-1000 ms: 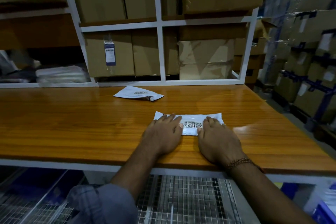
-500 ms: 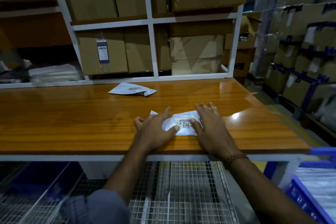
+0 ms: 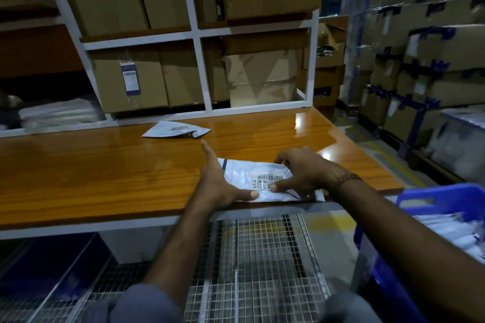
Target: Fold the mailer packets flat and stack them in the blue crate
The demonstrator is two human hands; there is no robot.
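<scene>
Scene: warehouse packing bench, person at a glossy wooden table, seen from head cam.
Folded mailer: white, barcode face up, at table's near edge, btwn both hands; its right corner pokes just past the edge.
Left hand: pressed against mailer's left end, fingers stretched fwd, thumb on the near edge. Bracing it, not clenched.
Right hand: beaded bracelet on wrist; fingers curled over mailer's far right side, thumb on the barcode. Grasping the mailer.
Second mailer: loose, farther back on table, near the shelf frame.
Blue crate: lower right, beside table; white packets inside.
</scene>
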